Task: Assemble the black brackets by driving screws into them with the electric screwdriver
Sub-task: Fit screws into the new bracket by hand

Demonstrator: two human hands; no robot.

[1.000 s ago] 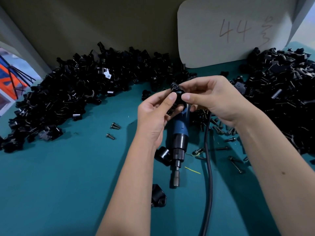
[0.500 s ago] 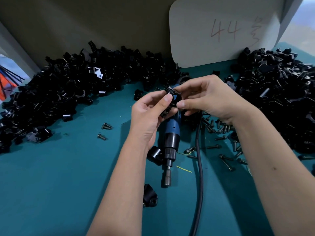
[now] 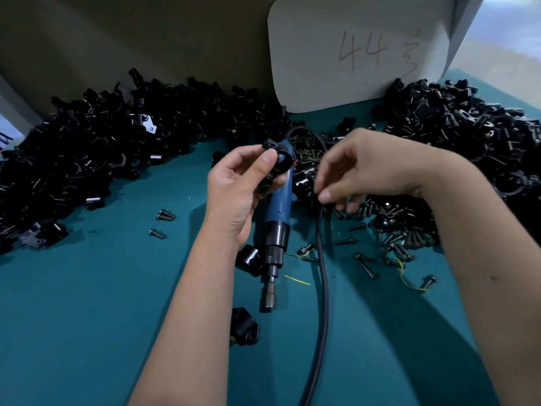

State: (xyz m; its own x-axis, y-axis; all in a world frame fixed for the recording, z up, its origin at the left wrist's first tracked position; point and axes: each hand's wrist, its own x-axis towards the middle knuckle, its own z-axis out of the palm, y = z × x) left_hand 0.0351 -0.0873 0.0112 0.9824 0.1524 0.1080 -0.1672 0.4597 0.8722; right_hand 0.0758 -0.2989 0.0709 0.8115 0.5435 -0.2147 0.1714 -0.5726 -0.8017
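Observation:
My left hand (image 3: 240,183) grips a black ring-shaped bracket (image 3: 279,161), thumb on its upper edge, held above the table. The blue electric screwdriver (image 3: 278,227) lies on the teal table (image 3: 87,317) under my hands, its bit pointing toward me. My right hand (image 3: 360,171) hovers apart from the bracket, over the loose screws (image 3: 401,241), fingers curled downward with the tips close together; whether they pinch a screw is hidden.
Big heaps of black brackets lie at the left (image 3: 87,159) and right (image 3: 456,136). Two brackets (image 3: 248,259) (image 3: 244,326) sit near the screwdriver tip. The black cable (image 3: 322,288) runs toward me. A white card (image 3: 360,48) leans against the back wall.
My right hand has let go of the bracket and moved right and down to the screws. The left hand keeps the bracket.

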